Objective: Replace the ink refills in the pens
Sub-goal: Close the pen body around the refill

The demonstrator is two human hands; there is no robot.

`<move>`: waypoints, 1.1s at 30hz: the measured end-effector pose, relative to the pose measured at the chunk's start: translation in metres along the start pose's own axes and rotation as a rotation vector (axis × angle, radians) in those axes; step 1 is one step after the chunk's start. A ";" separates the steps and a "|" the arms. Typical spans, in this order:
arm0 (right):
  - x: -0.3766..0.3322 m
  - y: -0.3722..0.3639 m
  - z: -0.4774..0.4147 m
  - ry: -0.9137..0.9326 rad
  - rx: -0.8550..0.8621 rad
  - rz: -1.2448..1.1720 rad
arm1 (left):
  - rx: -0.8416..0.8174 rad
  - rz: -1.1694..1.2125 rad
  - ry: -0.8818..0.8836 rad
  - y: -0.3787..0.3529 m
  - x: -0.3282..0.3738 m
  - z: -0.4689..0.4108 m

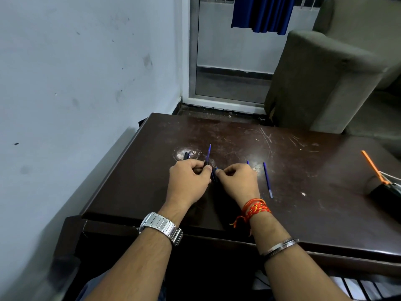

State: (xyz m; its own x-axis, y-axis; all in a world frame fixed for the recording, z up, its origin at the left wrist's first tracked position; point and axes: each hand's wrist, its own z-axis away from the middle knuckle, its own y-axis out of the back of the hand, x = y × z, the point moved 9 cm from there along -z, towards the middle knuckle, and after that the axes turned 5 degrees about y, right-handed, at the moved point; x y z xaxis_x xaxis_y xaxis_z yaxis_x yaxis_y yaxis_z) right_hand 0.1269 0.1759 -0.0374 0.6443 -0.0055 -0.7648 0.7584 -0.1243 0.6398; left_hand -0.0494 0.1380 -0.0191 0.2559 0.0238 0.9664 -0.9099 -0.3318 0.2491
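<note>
My left hand [191, 179] grips dark pen parts; a blue refill [209, 153] sticks up and away from between its fingers, and a dark pen end [186, 155] shows beyond its knuckles. My right hand [237, 181] pinches a dark blue pen piece [214, 173] right beside the left thumb. The two hands nearly touch over the dark brown table [217, 131]. A loose blue refill [267, 179] lies on the table to the right of my right hand. Another blue tip [248, 162] peeks out just behind the right hand's knuckles.
A black object with an orange handle [372, 168] sits at the table's right edge. A grey wall runs along the left side. A grey sofa arm [321, 83] stands beyond the far right corner, next to a glass door [230, 61].
</note>
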 end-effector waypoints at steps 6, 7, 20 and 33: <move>-0.024 0.006 0.003 0.091 0.079 -0.349 | -0.003 -0.078 -0.051 -0.001 0.006 0.001; -0.028 0.001 0.005 0.088 0.033 -0.437 | -0.006 -0.106 -0.068 -0.001 0.009 0.002; -0.042 0.029 0.007 0.141 0.173 -0.755 | -0.105 -0.171 -0.032 -0.009 0.011 0.006; -0.037 0.017 0.002 0.159 0.115 -0.602 | -0.036 -0.092 -0.070 0.002 0.022 0.007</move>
State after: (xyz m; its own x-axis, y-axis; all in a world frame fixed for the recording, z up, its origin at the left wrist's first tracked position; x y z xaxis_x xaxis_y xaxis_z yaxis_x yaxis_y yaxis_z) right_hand 0.1161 0.1720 0.0020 0.1217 0.2454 -0.9617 0.9828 -0.1656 0.0821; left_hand -0.0436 0.1308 0.0018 0.3595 -0.0135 0.9330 -0.8925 -0.2970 0.3396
